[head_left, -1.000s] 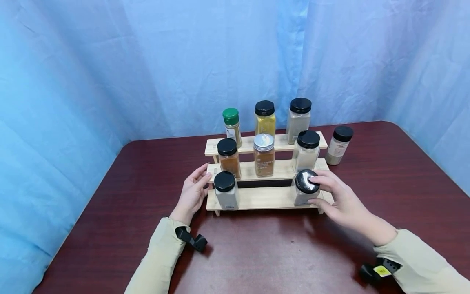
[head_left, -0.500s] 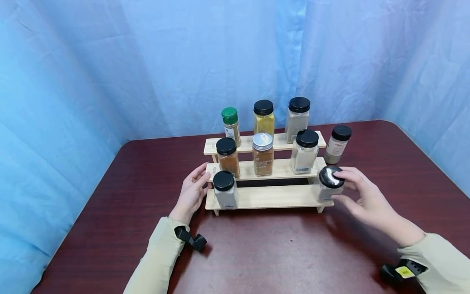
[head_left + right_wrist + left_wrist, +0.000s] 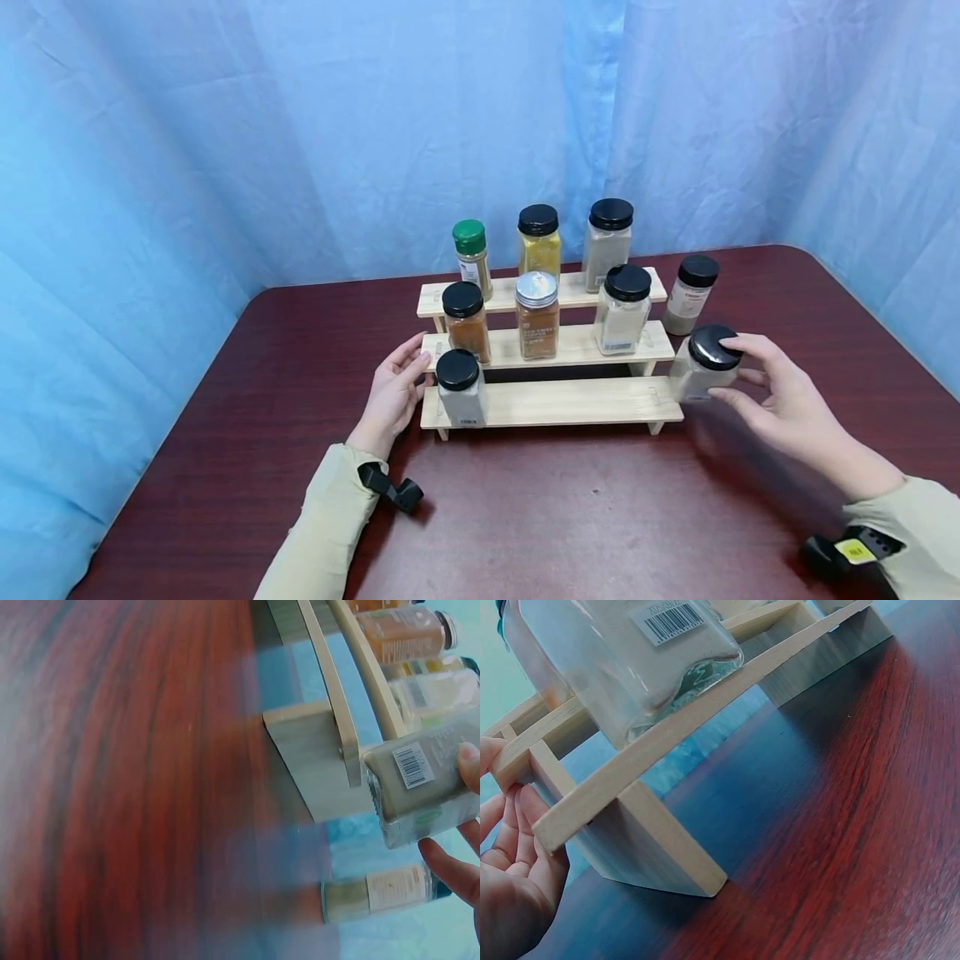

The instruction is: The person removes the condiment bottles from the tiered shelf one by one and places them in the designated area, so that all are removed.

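1. Jar (image 3: 696, 379), black lid, raised at right end of lowest shelf (image 3: 558, 402); contact with shelf: cannot tell.
2. Right hand (image 3: 795, 412) pinches the jar, thumb against fingers. Left hand (image 3: 392, 392) pinches left end of middle shelf (image 3: 501, 350).
3. Risk, judged: smooth glass, fingertip hold; a slip would drop the jar onto table (image 3: 517, 508).
4. Risk: swinging it rearward could knock the white-labelled jar (image 3: 685, 310) standing on the table.
5. Risk: a tug by left hand could topple shelved jars.
6. Writing: silver-lidded jar (image 3: 537, 321) seems to read "RED SWEET PEPPER", last word faint. Barcodes on raised jar and front-left jar (image 3: 641, 667); digits illegible. White label: too blurred.
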Action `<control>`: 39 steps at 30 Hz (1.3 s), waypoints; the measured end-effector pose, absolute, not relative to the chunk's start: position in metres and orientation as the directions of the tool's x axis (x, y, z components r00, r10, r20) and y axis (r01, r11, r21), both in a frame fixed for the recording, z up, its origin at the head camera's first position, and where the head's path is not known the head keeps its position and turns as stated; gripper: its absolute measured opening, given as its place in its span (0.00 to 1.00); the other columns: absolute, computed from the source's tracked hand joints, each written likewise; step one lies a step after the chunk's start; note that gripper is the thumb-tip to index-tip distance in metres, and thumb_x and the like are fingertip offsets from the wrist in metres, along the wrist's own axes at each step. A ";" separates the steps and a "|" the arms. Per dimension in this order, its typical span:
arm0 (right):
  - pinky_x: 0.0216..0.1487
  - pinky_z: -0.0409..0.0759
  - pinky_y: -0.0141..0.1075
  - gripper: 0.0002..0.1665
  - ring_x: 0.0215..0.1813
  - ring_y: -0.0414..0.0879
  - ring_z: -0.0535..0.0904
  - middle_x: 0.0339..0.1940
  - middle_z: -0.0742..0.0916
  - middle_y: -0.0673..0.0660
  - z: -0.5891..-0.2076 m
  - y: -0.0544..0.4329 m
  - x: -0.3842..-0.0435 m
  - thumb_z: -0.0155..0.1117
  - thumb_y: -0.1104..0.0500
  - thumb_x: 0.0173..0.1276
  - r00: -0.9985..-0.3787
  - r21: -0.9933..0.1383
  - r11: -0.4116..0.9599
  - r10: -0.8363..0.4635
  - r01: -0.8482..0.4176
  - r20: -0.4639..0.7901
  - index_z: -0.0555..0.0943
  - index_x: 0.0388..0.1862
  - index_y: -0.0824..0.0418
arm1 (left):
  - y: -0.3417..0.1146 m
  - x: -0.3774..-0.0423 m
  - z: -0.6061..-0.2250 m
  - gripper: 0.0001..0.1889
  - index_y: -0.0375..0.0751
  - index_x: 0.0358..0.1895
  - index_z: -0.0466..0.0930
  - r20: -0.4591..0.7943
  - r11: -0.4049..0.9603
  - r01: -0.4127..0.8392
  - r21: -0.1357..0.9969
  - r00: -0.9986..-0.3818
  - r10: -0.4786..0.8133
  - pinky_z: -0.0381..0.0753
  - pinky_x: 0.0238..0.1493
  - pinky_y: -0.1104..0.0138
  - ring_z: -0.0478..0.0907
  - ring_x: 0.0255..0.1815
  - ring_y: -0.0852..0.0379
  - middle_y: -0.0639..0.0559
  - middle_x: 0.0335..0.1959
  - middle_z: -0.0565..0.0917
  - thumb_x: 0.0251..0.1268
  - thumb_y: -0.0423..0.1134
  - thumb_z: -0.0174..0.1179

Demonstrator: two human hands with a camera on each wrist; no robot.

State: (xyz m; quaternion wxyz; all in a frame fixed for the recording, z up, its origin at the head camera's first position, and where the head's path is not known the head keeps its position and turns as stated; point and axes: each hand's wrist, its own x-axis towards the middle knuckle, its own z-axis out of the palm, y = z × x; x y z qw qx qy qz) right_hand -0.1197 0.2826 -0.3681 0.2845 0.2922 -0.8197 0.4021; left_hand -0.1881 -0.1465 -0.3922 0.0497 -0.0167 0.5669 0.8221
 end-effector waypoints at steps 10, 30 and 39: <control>0.43 0.69 0.09 0.48 0.50 0.13 0.66 0.54 0.66 0.26 -0.374 0.304 -0.117 0.70 0.87 0.32 -0.766 -0.456 0.693 -0.220 -0.558 0.604 0.69 0.58 0.73 | -0.145 -0.189 -0.392 0.26 0.31 0.70 0.59 -0.089 -0.354 -0.101 0.930 -0.995 0.050 0.75 0.29 0.76 0.73 0.30 0.66 0.56 0.35 0.72 0.70 0.28 0.49; 0.34 0.67 0.07 0.47 0.44 0.06 0.60 0.50 0.75 0.73 -0.380 0.344 -0.148 0.68 0.80 0.48 -0.872 -0.520 0.763 -0.113 -0.384 0.477 0.61 0.67 0.67 | -0.144 -0.188 -0.395 0.25 0.33 0.70 0.59 -0.085 -0.347 -0.096 0.933 -0.995 0.048 0.74 0.30 0.76 0.73 0.31 0.67 0.57 0.35 0.73 0.71 0.29 0.49; 0.37 0.65 0.05 0.45 0.44 0.07 0.59 0.53 0.73 0.75 -0.380 0.351 -0.166 0.64 0.79 0.53 -0.893 -0.574 0.742 -0.072 -0.346 0.445 0.58 0.68 0.66 | -0.145 -0.188 -0.394 0.26 0.31 0.70 0.58 -0.073 -0.349 -0.083 0.933 -0.996 0.043 0.74 0.30 0.77 0.74 0.31 0.67 0.57 0.35 0.73 0.71 0.29 0.49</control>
